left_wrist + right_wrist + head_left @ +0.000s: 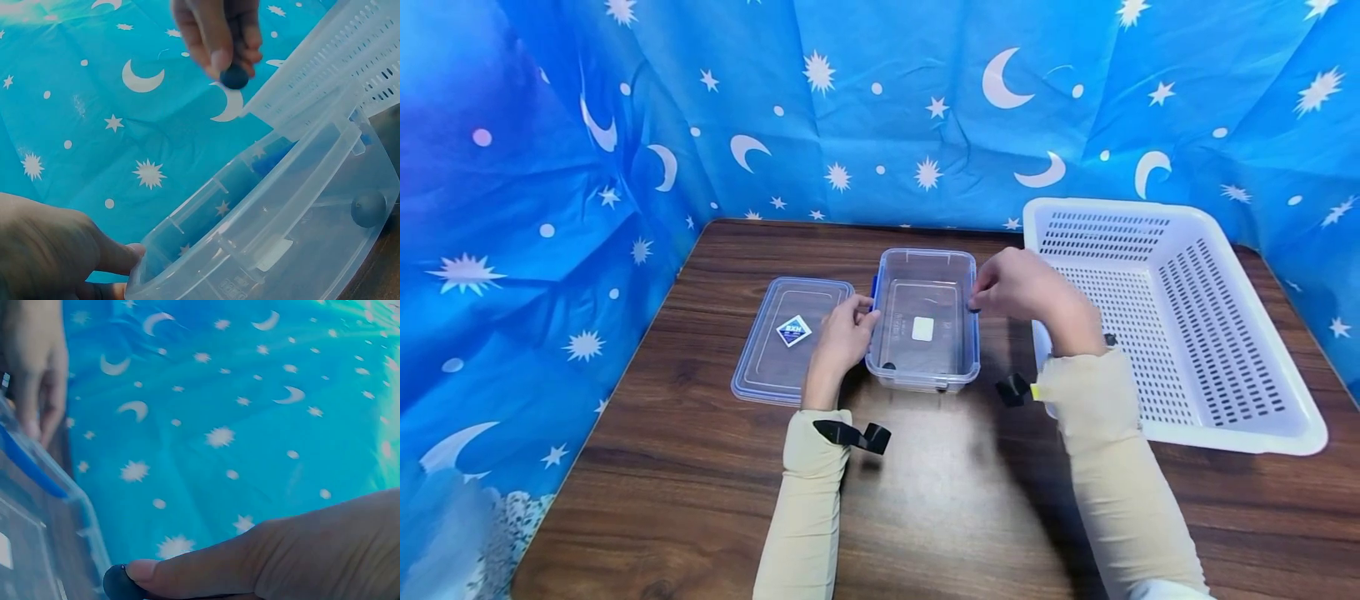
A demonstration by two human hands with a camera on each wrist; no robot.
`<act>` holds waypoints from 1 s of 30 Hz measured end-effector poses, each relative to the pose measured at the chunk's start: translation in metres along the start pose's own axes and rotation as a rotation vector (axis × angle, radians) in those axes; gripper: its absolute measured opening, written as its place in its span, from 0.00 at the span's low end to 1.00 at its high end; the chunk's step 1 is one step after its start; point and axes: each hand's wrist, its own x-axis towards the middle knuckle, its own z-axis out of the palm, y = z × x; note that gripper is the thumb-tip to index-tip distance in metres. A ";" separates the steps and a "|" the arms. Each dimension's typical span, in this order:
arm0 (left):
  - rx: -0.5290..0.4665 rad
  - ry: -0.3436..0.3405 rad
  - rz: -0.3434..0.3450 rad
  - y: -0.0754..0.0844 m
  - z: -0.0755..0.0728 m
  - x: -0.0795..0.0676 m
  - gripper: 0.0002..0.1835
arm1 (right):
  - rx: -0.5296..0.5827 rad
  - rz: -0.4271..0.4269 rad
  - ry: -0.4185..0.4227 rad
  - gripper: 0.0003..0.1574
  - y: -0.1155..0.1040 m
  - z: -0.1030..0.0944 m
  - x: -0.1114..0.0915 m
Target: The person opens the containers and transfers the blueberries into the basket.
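Note:
A clear plastic food box with blue side clips stands lidless on the table. My left hand rests at its left side, fingertips against the wall near the rim. Over the right rim, my right hand pinches a small dark blueberry between thumb and fingers. That same blueberry shows at the thumb tip in the right wrist view, close by the box edge. Inside the box lie a blueberry at the front left and another blueberry near the front wall.
The box's clear lid, with a blue-and-white sticker, lies flat left of the box, partly behind my left hand. A large white slotted basket stands on the right, under my right forearm. Blue star-and-moon cloth hangs behind the wooden table.

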 end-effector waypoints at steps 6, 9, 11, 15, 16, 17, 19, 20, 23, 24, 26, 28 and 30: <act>0.001 -0.005 0.003 0.001 -0.001 -0.001 0.16 | 0.060 0.106 0.020 0.09 0.022 -0.018 -0.016; 0.003 -0.008 0.000 0.000 -0.001 -0.001 0.17 | 0.063 0.120 0.026 0.11 0.035 -0.022 -0.021; 0.004 -0.005 0.002 -0.001 0.000 -0.001 0.16 | 0.067 0.131 0.031 0.12 0.043 -0.024 -0.023; 0.011 0.003 0.011 -0.001 0.001 0.000 0.16 | 0.085 0.206 0.032 0.13 0.059 -0.025 -0.029; 0.012 0.004 0.013 -0.001 0.001 0.000 0.16 | 0.083 0.226 0.030 0.13 0.063 -0.025 -0.030; 0.014 0.004 0.014 -0.001 0.001 0.000 0.16 | 0.083 0.243 0.026 0.14 0.067 -0.026 -0.031; 0.018 0.006 0.016 -0.001 0.001 0.000 0.16 | 0.077 0.274 0.024 0.15 0.075 -0.027 -0.033; 0.018 0.006 0.015 -0.001 0.001 0.000 0.16 | 0.076 0.284 0.019 0.15 0.079 -0.027 -0.034; 0.019 0.004 0.013 -0.001 0.000 0.001 0.16 | 0.070 0.316 -0.003 0.17 0.088 -0.028 -0.035; 0.018 0.005 0.013 -0.001 0.000 0.001 0.16 | 0.069 0.327 -0.011 0.17 0.090 -0.028 -0.035; 0.020 0.004 0.012 -0.001 0.001 0.001 0.16 | 0.064 0.339 -0.026 0.18 0.094 -0.028 -0.034; 0.020 0.005 0.015 -0.001 0.001 0.001 0.16 | 0.069 0.354 -0.040 0.18 0.097 -0.026 -0.033; 0.025 0.006 0.021 0.000 0.002 0.001 0.16 | 0.078 0.374 -0.048 0.18 0.099 -0.025 -0.033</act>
